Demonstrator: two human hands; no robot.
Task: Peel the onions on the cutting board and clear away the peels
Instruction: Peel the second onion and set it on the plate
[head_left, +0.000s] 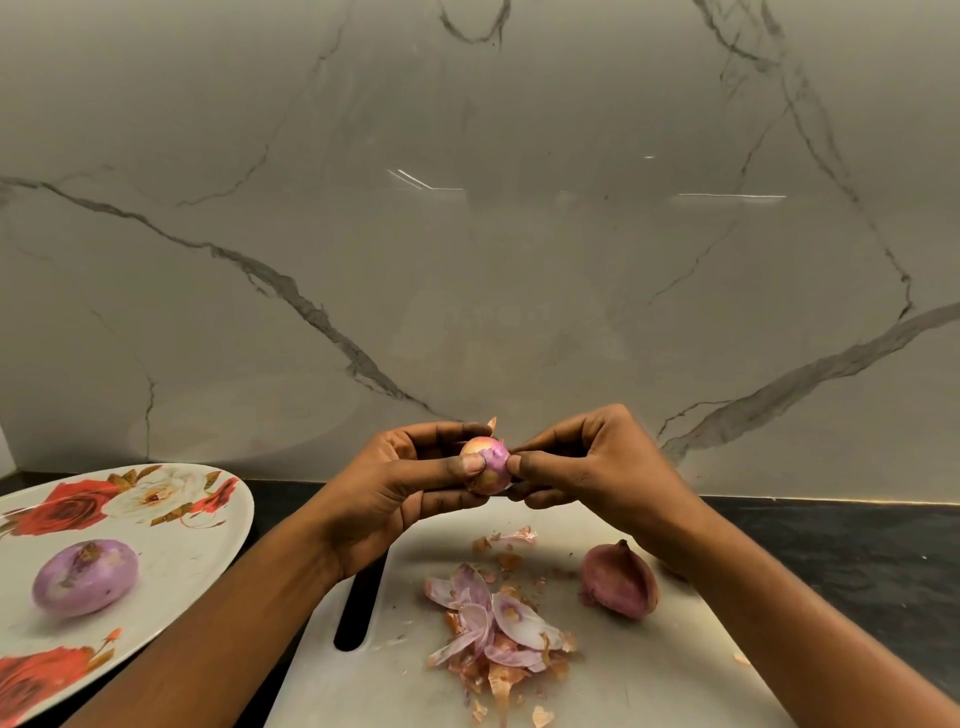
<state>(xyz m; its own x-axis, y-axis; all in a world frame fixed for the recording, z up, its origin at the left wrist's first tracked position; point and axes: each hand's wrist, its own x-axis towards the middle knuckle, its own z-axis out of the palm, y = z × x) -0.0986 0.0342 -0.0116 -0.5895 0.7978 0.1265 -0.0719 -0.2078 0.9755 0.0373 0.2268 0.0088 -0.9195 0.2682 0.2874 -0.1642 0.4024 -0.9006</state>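
Above the cutting board (597, 691), the left hand (395, 483) cups a small onion (487, 470), fingers curled round it to steady it, while the right hand (587, 467) pinches its papery skin at one end, probably to strip it. Thin, curled purple peels (498, 629) lie heaped below, beside an unpeeled onion (619, 579). A smooth peeled onion (85, 577) rests on the flowered plate (197, 540).

Plate (208, 540) left of cutting board (649, 675); peels (498, 634) on board.
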